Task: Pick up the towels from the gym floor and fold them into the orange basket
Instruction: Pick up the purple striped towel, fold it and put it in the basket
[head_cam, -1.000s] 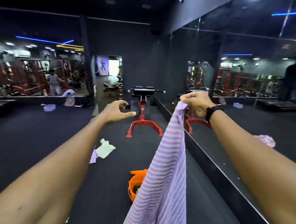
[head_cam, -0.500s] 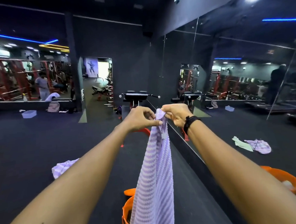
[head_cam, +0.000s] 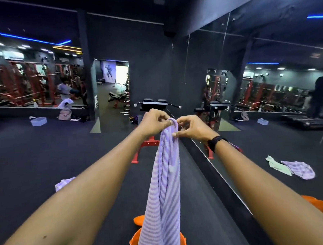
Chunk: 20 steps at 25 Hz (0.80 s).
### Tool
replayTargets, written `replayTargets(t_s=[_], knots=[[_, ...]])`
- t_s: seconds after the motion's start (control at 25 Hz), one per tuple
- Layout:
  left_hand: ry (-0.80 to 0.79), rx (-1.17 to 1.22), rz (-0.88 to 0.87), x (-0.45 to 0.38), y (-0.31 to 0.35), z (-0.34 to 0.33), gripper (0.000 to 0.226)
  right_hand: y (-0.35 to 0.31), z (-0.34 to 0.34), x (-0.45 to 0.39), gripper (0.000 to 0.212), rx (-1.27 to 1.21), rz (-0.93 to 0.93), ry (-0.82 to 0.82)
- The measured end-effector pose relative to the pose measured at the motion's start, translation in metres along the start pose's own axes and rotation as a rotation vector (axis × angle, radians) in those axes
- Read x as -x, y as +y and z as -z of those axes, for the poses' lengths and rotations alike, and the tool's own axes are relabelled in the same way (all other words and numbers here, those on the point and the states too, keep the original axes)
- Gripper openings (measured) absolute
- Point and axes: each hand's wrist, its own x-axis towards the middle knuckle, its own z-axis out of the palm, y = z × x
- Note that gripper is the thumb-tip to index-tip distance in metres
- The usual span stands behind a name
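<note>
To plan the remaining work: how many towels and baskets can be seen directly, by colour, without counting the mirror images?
Purple: 2, the held towel and the floor towel
Orange: 1, the basket
Total: 3

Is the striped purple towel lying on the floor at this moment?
No, both the left hand and the right hand hold the striped purple towel up by its top, and it hangs over the orange basket.
</note>
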Motion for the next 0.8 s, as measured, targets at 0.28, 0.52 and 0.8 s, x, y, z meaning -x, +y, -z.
replayTargets(t_s=[0.28,0.52,0.8], knots=[[0.13,0.193,0.056,-0.041,-0.024,-0.021,0.018,0.024,0.004,-0.07,0.015,-0.079,0.163,0.152],[0.217,0.11,0.171,-0.047,-0.048,-0.046,0.016,0.041,0.024,-0.107,0.026,-0.178,0.153,0.383],[0.076,0.375,0.024,-0.079,-0.054,-0.04,0.022,0.046,0.022,-0.111,0.024,-0.186,0.102,-0.154]])
